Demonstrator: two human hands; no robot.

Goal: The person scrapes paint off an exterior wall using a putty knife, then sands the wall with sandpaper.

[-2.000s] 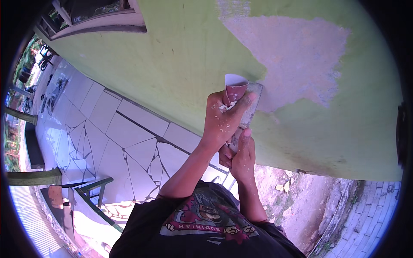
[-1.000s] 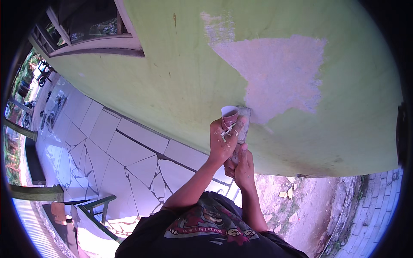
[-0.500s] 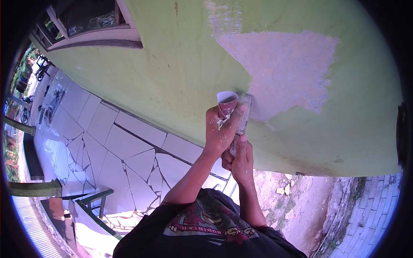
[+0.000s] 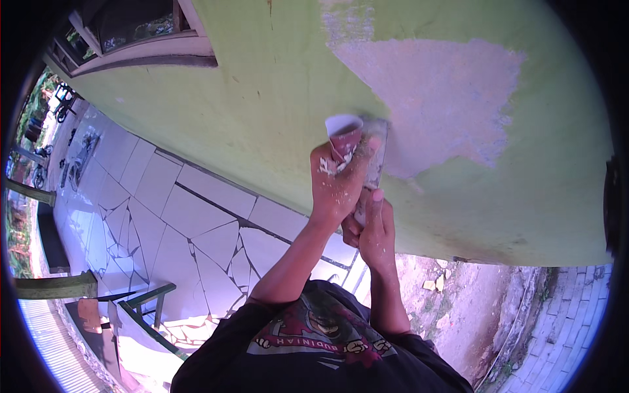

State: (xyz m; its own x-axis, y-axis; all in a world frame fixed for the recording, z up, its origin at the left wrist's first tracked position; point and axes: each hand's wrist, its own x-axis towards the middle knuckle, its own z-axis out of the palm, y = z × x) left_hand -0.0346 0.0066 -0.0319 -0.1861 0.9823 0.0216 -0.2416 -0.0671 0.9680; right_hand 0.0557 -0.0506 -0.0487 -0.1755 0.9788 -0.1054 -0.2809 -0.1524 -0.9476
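Left hand [image 4: 335,187]'s curled round a reddish paper roll [image 4: 345,139], thumb on a flat scraper [image 4: 374,173] just left of the green wall [image 4: 282,124]'s pale patch [image 4: 445,101]. Nearer, right hand [image 4: 378,237]'s wrapped round what's probably its handle, mostly hidden.

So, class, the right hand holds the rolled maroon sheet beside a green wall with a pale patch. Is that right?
Wrong side: the head view shows the left hand holding the rolled maroon sheet beside a green wall with a pale patch.
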